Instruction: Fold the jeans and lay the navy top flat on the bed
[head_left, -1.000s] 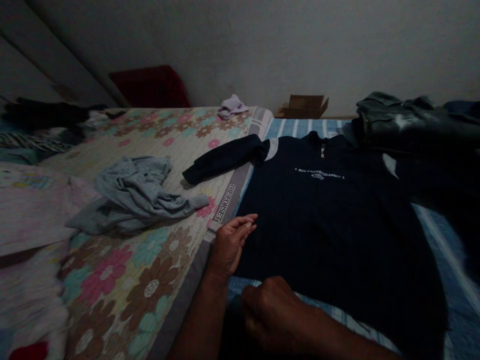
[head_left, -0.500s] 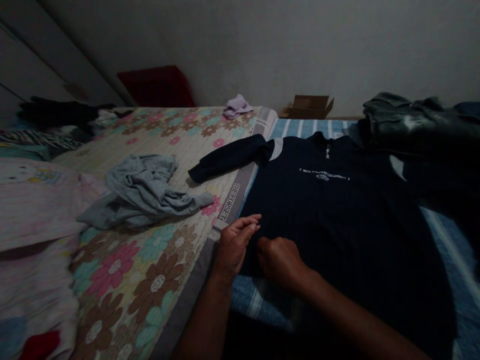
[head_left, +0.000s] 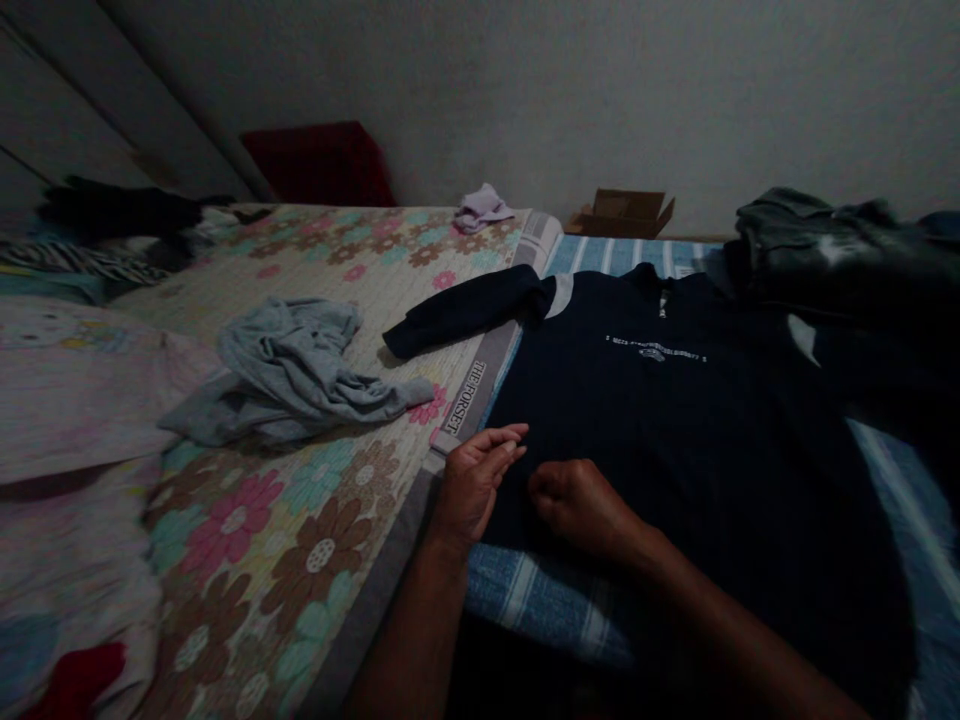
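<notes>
A navy half-zip sweatshirt [head_left: 630,430] lies spread out, front side up, with light grey shoulder patches and small lettering across the chest. At its lower left side, my left hand [head_left: 476,480] is closed, thumb and forefinger pinched at the dark cloth. Close to its right, my right hand [head_left: 581,505] is closed in a fist on the sweatshirt near the bottom hem. The cloth within the fingers is mostly hidden and dark. One sleeve [head_left: 465,310] stretches left over the bed's grey border; the other runs right into shadow.
A crumpled grey garment [head_left: 292,375] lies on the flowered bedcover [head_left: 322,550]. Pink clothing [head_left: 82,390] is at the left and a small lilac cloth [head_left: 482,208] at the back. Folded jeans [head_left: 832,245] sit at the right. Behind are a cardboard box [head_left: 626,212] and a red object [head_left: 319,165].
My right hand has shifted slightly right and away from me, widening the gap between the hands. More of the blue striped sheet shows below the hem. The view has shifted a little.
</notes>
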